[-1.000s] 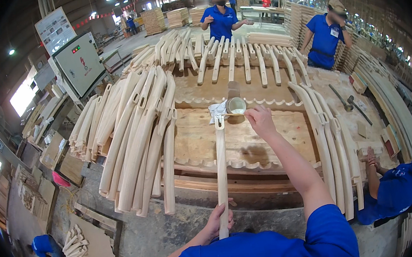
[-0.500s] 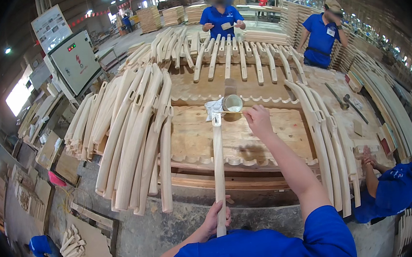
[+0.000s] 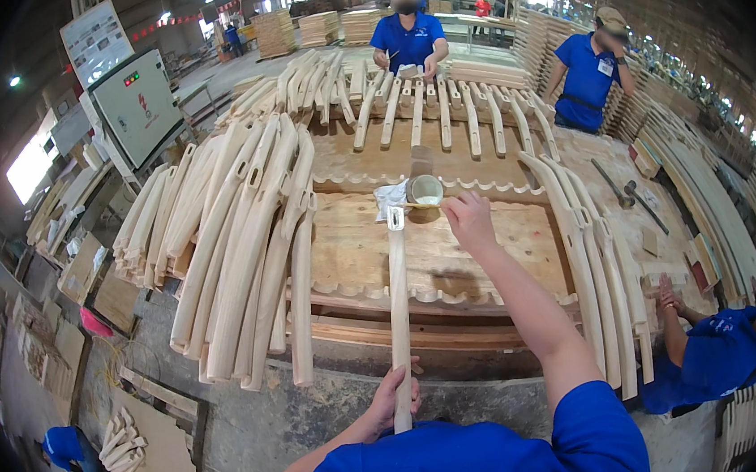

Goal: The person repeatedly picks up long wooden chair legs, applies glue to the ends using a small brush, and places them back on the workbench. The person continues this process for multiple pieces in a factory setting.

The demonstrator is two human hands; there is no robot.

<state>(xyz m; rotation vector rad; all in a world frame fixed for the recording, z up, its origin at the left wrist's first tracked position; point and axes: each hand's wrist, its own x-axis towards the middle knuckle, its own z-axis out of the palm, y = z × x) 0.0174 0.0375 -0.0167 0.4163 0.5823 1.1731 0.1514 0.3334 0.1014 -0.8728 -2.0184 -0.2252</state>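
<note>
My left hand (image 3: 394, 400) is wrapped round the near end of a long pale wooden chair leg or post (image 3: 398, 315). This piece points away from me, and its slotted far end lies over the workbench. My right hand (image 3: 468, 219) pinches a thin stick (image 3: 422, 205), whose tip reaches to just above the slot. Behind the stick, a small round tub (image 3: 428, 188) with white paste inside is tipped toward me. A crumpled white cloth (image 3: 391, 201) lies left of the tub, beside the slotted end.
Slotted wooden pieces are heaped at the left (image 3: 244, 248), and several curved ones (image 3: 591, 253) line the right. Scalloped rails (image 3: 481, 182) cross the bench (image 3: 504, 243). A hammer (image 3: 628, 194) lies far right. Co-workers stand opposite (image 3: 410, 40), at the back right (image 3: 581, 74) and near right (image 3: 720, 345).
The co-worker opposite has lowered their hands to the row of wooden pieces. My right hand has shifted slightly left with the stick; my left hand keeps its hold. The view has moved a little.
</note>
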